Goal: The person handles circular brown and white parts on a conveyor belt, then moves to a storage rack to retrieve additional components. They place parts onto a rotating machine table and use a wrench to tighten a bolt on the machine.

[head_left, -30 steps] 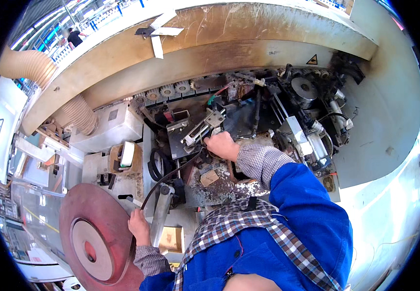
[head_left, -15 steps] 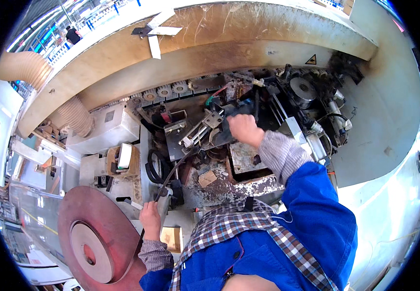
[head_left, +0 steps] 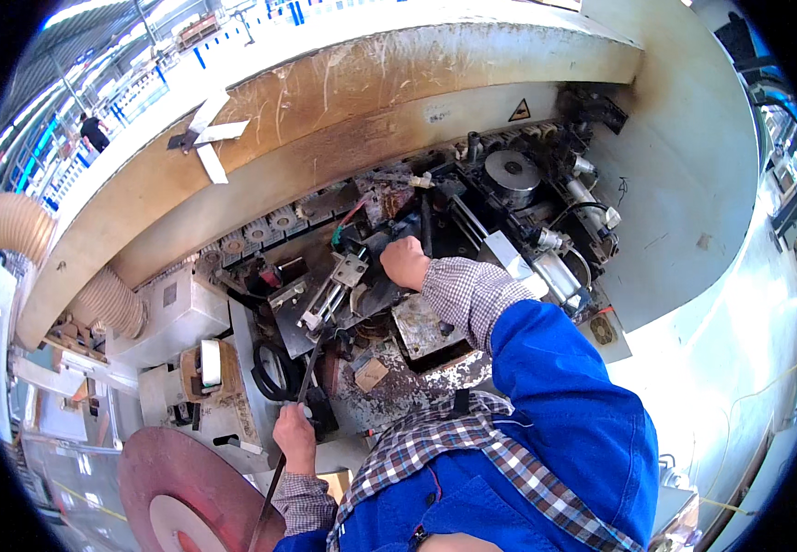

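Observation:
My left hand [head_left: 294, 440] is closed around a long dark flexible strip [head_left: 311, 373]. Below the hand the strip runs down toward a large reddish disc [head_left: 178, 460]; above it, the strip rises to the lower end of a metal guide block [head_left: 332, 293] inside the machine. My right hand [head_left: 405, 262] reaches in over the machine bed and is curled into a fist just right of that block. Its fingertips are turned away, so what they grip, if anything, is hidden.
Right of my right hand stand a round metal roller [head_left: 512, 171] and a silver cylinder [head_left: 558, 276]. A coiled black cable [head_left: 271, 373] hangs beside the strip. A small brown piece [head_left: 371, 374] lies on the worn bed. The machine's long hood [head_left: 325, 87] arches across the back.
My view has swung, so the machine sits further left and lower. My left hand is now nearer the guide block, still on the strip. My right fist stays beside the block.

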Demonstrator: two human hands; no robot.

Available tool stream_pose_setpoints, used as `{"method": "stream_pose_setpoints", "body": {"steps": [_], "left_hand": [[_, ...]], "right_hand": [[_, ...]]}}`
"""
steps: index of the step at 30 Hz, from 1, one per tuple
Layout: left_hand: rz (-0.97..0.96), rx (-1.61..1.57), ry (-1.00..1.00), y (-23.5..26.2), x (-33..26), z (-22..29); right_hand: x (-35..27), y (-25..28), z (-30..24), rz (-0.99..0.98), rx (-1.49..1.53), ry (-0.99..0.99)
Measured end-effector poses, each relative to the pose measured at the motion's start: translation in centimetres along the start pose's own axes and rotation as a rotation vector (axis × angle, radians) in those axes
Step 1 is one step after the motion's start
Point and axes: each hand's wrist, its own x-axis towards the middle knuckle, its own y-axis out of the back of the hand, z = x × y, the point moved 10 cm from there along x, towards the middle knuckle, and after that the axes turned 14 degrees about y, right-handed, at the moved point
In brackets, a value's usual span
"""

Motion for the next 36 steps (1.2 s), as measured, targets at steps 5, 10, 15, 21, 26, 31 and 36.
{"method": "stream_pose_setpoints", "body": {"steps": [5, 10, 15, 21, 26, 31, 36], "left_hand": [[-0.016, -0.036, -0.055, -3.1, 2.8, 4.3], [-0.018, -0.071, -0.062, -5.0, 6.0, 8.6], [-0.037, -0.064, -0.014, -5.8, 7.4, 9.0], [-0.006, -0.404, -0.273, -0.7, 5.2, 18.2], [-0.31, -0.553, -0.656, -4.8, 3.7, 34.4], [-0.604, -0.553, -0.534, -13.1, 6.4, 37.5], [-0.503, -0.665, -0.496, -15.3, 6.7, 38.3]], "right_hand": [[0.3, -0.1, 0.2, -0.015, 0.005, -0.018], [-3.0, 3.4, -1.1, 0.164, 0.048, -0.007], [-18.6, 13.5, -4.2, 0.648, 0.16, 0.294], [-44.2, 4.1, 5.2, 1.038, 0.627, -0.979], [-46.9, -19.4, -1.9, 0.921, 1.881, -1.464], [-37.4, -22.1, -5.8, 0.981, 2.523, -1.266], [-38.9, -22.6, -5.4, 1.028, 2.258, -1.247]]}}
